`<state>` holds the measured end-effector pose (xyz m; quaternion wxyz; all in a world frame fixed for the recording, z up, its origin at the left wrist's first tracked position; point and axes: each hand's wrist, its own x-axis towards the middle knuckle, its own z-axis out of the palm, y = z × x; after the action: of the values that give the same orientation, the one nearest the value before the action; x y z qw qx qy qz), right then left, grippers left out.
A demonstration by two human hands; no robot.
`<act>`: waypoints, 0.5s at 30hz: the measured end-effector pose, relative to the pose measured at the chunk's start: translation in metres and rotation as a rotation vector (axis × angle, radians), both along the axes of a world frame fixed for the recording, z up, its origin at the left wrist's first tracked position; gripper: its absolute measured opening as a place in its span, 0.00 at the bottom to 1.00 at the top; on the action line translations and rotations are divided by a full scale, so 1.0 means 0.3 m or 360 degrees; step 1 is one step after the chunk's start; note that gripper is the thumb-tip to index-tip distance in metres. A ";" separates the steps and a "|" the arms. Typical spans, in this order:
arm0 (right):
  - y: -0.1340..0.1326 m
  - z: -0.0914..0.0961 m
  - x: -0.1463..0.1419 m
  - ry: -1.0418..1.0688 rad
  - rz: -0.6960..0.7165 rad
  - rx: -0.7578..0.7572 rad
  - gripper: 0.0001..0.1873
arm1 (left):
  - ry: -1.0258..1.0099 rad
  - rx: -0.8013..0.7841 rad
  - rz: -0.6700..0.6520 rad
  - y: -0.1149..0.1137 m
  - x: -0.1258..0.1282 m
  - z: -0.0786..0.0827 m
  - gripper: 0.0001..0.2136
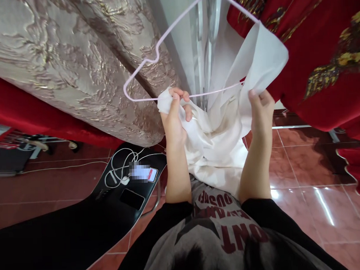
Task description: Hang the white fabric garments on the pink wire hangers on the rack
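A pale pink wire hanger [172,27] hangs in front of me, its top cut off by the upper edge. White cloth, likely a garment [212,139], drapes from my hands down to my lap. Its right part is over the hanger's right shoulder; the left shoulder is bare. My left hand [176,115] grips a bunched edge of the white garment at the hanger's bottom bar, fingers curled around. With thumb and fingers, my right hand [261,106] pinches the garment below the hanger's right end.
Textured beige-pink fabric [86,67] hangs at left, red embroidered fabric [319,67] at right. A black lounger-like seat [73,217] at lower left bears a lit phone [144,173], a dark phone [132,199] and white cables [110,173]. Red tiles [299,166] cover the floor.
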<state>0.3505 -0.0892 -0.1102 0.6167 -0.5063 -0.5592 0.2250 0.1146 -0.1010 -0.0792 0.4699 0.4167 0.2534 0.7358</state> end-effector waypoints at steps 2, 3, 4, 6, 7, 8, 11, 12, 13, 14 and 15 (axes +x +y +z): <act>-0.001 -0.001 -0.041 0.0091 0.0002 0.0043 0.28 | 0.0019 -0.0022 -0.0001 0.001 -0.003 -0.001 0.21; -0.002 0.003 -0.061 0.0108 -0.0004 0.0078 0.30 | 0.0035 -0.0038 0.0012 0.001 -0.006 -0.001 0.21; -0.002 0.009 -0.078 0.0109 -0.0024 0.0122 0.31 | 0.0067 -0.0061 0.0037 0.001 -0.010 0.000 0.21; 0.000 0.022 -0.102 0.0068 -0.0116 0.0199 0.27 | 0.0160 -0.0116 0.0130 0.000 -0.018 0.001 0.23; 0.002 0.028 -0.110 0.0046 -0.0178 0.0229 0.24 | 0.0213 -0.0145 0.0169 -0.002 -0.020 0.002 0.24; 0.004 0.036 -0.116 0.0039 -0.0243 0.0251 0.19 | 0.0256 -0.0172 0.0199 -0.004 -0.022 0.003 0.24; 0.011 0.080 -0.126 0.0207 -0.0417 0.0298 0.05 | 0.0270 -0.0188 0.0186 -0.010 -0.024 0.004 0.23; 0.012 0.106 -0.125 0.0314 -0.0424 0.0311 0.02 | 0.0248 -0.0174 0.0167 -0.010 -0.025 0.004 0.22; 0.014 0.137 -0.121 0.0418 -0.0385 0.0308 0.01 | 0.0221 -0.0156 0.0151 -0.008 -0.028 0.004 0.21; 0.017 0.175 -0.111 0.0500 -0.0304 0.0280 0.03 | 0.0197 -0.0138 0.0124 -0.005 -0.031 0.003 0.21; 0.023 0.216 -0.096 0.0552 -0.0169 0.0227 0.05 | 0.0178 -0.0125 0.0104 -0.001 -0.036 0.002 0.20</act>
<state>0.3216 -0.0824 -0.0455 0.7491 -0.4438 -0.4316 0.2358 0.1039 -0.1012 -0.0786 0.4468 0.4299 0.3212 0.7158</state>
